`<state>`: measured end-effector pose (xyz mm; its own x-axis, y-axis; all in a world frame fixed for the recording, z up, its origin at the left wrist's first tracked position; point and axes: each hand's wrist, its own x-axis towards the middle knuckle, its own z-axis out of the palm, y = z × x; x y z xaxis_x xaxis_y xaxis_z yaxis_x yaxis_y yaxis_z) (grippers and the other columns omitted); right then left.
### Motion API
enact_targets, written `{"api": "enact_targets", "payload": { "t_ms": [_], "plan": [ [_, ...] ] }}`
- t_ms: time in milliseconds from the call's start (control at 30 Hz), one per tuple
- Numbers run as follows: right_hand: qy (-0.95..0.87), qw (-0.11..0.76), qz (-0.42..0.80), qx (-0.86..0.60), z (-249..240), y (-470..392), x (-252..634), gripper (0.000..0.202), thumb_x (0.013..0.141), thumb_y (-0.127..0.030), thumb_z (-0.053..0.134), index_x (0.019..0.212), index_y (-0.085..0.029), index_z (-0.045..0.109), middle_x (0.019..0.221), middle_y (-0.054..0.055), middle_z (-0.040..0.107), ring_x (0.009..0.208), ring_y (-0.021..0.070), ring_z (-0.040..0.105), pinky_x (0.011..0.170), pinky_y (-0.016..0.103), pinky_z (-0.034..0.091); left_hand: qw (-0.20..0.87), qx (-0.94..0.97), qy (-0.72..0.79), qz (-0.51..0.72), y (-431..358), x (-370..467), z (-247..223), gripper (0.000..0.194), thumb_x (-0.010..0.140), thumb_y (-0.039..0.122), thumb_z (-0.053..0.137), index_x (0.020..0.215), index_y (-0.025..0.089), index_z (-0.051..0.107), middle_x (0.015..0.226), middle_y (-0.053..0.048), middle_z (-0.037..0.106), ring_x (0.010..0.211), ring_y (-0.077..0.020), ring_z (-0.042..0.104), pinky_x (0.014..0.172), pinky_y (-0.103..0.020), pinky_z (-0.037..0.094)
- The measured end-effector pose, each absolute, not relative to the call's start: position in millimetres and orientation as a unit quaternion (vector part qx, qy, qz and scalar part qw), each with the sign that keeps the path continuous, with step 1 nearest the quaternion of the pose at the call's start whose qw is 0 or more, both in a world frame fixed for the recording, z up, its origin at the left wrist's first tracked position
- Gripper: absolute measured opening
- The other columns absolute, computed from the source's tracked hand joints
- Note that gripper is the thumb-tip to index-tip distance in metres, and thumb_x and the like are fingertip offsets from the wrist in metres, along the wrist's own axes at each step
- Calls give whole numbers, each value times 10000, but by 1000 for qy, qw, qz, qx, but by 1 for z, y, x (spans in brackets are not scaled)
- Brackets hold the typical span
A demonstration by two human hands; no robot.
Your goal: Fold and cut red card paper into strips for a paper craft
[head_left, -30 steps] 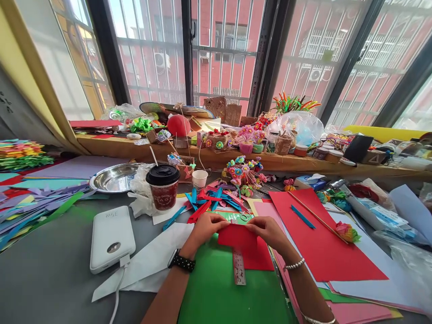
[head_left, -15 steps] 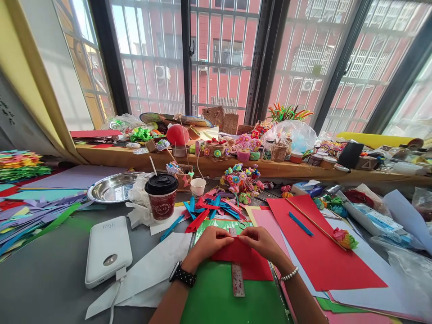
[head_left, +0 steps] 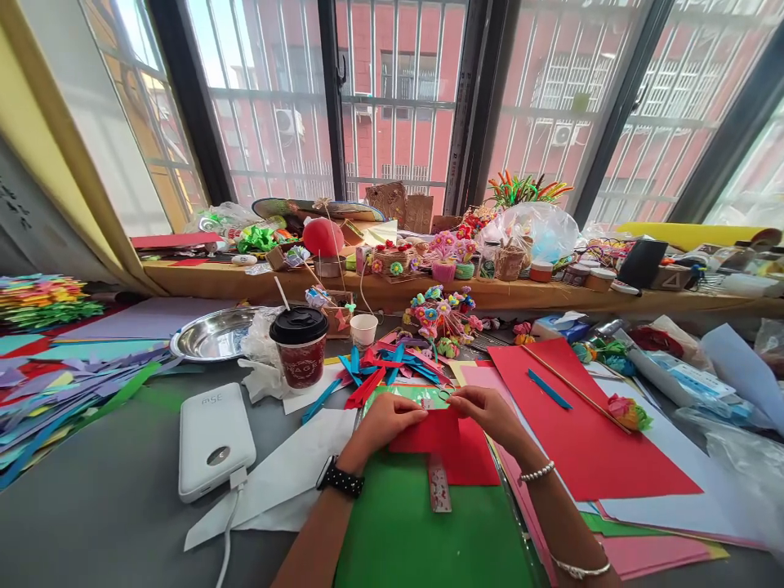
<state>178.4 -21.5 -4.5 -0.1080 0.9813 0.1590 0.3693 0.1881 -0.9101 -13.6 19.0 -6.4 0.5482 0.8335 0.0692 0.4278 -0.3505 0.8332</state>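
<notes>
A folded red paper (head_left: 422, 433) and a clear patterned ruler (head_left: 439, 488) lie on the green folder (head_left: 429, 539). My left hand (head_left: 389, 420) pinches the upper left edge of the folded paper, beside the ruler's top end. The ruler's middle is hidden under the paper. My right hand (head_left: 487, 412) is to the right, its thumb and index finger closed at the ring handle of the scissors (head_left: 444, 394), just above the paper. The scissors' blades cannot be made out.
Blue and red paper strips (head_left: 392, 365) lie behind the folder. A lidded coffee cup (head_left: 300, 347), a paper cup (head_left: 363, 330) and a white power bank (head_left: 216, 441) are to the left. A large red sheet (head_left: 588, 425) with a stick flower lies right.
My right hand has left the folded paper's upper edge and moved right and up to the scissors' handle. My left hand still pinches the paper. The view has shifted slightly.
</notes>
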Motion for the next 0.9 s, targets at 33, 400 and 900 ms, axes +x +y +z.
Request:
{"api": "enact_targets", "payload": {
  "t_ms": [33, 400, 900],
  "plan": [
    [-660, 412, 357, -517, -4, -22, 174, 290, 732, -401, 480, 717, -144, 613, 683, 35, 619, 664, 155, 558, 591, 238, 434, 405, 787, 396, 246, 18, -13, -6, 286, 678, 358, 505, 733, 135, 677, 739, -38, 667, 688, -158, 553, 585, -208, 389],
    [-680, 369, 339, -535, -2, -26, 172, 287, 723, -399, 498, 687, -137, 611, 656, 33, 609, 607, 144, 534, 499, 208, 387, 446, 775, 379, 240, 22, -20, -1, 317, 690, 383, 485, 689, 113, 652, 612, -20, 597, 594, -127, 502, 527, -200, 375],
    [-684, 369, 337, -532, -3, -24, 167, 280, 736, -389, 480, 696, -138, 597, 669, 30, 600, 611, 137, 522, 489, 204, 379, 408, 765, 404, 292, 18, -14, -1, 257, 694, 351, 482, 689, 137, 625, 709, -33, 634, 688, -152, 545, 591, -212, 406]
  ]
}}
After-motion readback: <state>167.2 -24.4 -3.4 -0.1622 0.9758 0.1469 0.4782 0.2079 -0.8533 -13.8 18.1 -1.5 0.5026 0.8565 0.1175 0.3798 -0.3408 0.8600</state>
